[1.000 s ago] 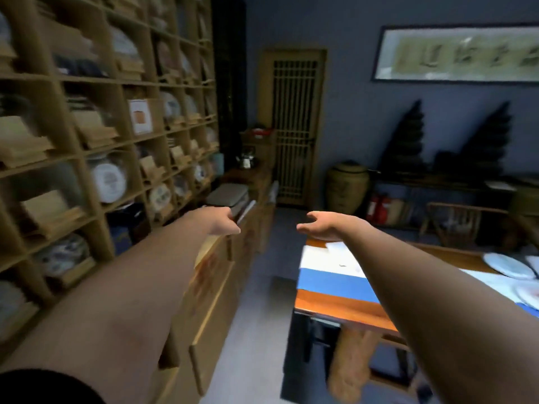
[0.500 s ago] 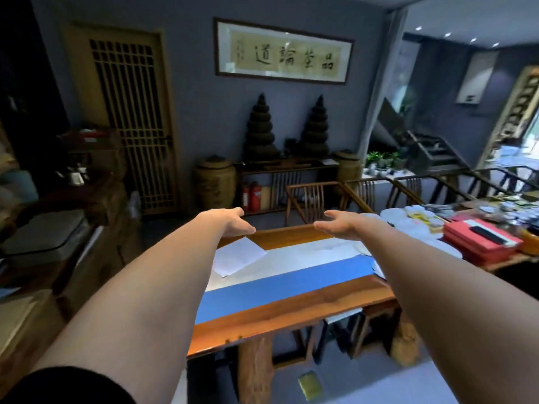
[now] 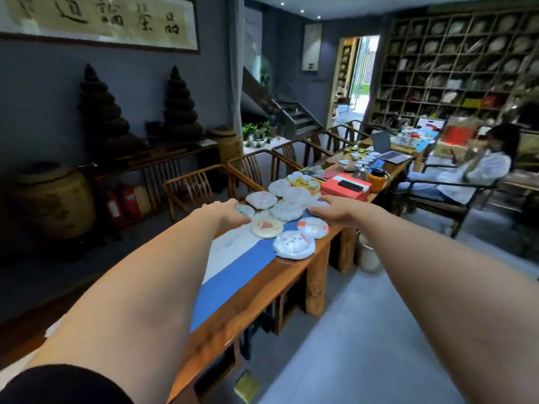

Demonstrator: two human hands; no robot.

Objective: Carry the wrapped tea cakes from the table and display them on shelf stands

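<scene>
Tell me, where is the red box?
The red box sits on the table, just beyond the wrapped tea cakes, beside the orange jug.

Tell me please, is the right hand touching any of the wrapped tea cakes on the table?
Cannot tell. In the head view the right hand overlaps the far wrapped tea cakes, but motion blur hides any contact or gap.

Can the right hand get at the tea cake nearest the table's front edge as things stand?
Probably yes. The right hand is empty and open just beyond the tea cake, which lies on top at the table edge with nothing covering it.
</scene>
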